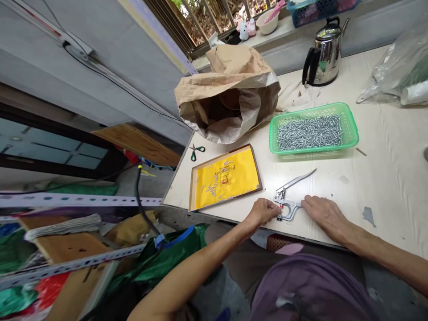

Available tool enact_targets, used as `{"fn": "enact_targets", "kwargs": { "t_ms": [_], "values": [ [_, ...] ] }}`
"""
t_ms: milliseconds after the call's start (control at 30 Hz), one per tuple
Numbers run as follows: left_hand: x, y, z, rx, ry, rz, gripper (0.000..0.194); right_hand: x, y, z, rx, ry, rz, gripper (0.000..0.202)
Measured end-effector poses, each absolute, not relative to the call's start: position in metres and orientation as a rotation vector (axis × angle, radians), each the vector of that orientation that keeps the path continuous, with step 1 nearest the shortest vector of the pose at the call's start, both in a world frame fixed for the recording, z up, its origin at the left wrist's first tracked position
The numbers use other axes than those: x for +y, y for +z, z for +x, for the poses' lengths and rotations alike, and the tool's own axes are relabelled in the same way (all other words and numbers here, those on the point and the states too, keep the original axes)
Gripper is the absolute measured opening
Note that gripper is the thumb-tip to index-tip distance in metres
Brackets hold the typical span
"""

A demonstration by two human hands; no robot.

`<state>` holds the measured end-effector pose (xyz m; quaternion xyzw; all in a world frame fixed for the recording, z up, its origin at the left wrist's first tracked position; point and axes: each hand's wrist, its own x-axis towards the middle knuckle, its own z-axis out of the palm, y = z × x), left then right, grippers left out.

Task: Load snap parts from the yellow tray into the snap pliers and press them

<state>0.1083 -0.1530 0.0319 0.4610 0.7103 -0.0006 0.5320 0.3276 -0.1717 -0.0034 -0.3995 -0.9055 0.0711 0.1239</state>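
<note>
A metal hand press tool (290, 209) with a spring and a long lever lies near the table's front edge, its two arms spread apart. My left hand (263, 211) is closed in a pinch at the tool's jaw, beside a small red part; whatever is between the fingertips is too small to name. My right hand (323, 213) is wrapped round the end of the tool's lower handle. Left of the tool sits a shallow box (227, 176) with a yellow bottom and several small pieces in it. A green basket (351, 129) full of small metal pieces stands behind the tool.
Green-handled scissors (197, 150) lie behind the box. An open brown paper bag (227, 89) stands farther back. A steel kettle (326, 55) is at the back, with a clear plastic bag (397, 76) to its right. The table edge (214, 215) runs close before me.
</note>
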Motion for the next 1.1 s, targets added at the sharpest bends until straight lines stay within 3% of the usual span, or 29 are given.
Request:
{"fn": "enact_targets", "kwargs": {
  "t_ms": [333,467,600,733,867,1100],
  "values": [
    [-0.143,0.037,0.113,1.638,-0.095,1.029,0.012,-0.17,-0.002,0.326,-2.731,0.177,-1.185,0.031],
    [-0.144,0.037,0.113,1.636,-0.108,1.006,0.011,-0.157,0.001,0.335,-2.731,0.25,-1.184,0.014],
    [-0.145,0.038,0.113,1.63,-0.098,0.989,0.013,-0.131,0.004,0.347,-2.714,0.161,-1.216,0.074],
    [-0.146,0.038,0.114,1.643,-0.104,0.991,0.013,-0.113,0.004,0.347,-2.808,0.178,-1.207,0.09],
    [-0.146,0.035,0.113,1.645,-0.112,0.994,0.011,-0.112,0.01,0.339,-2.873,0.143,-1.221,0.083],
    [-0.157,0.036,0.111,1.724,-0.161,1.225,0.021,-0.12,0.018,0.338,-2.868,0.066,-1.18,0.051]
  ]
}}
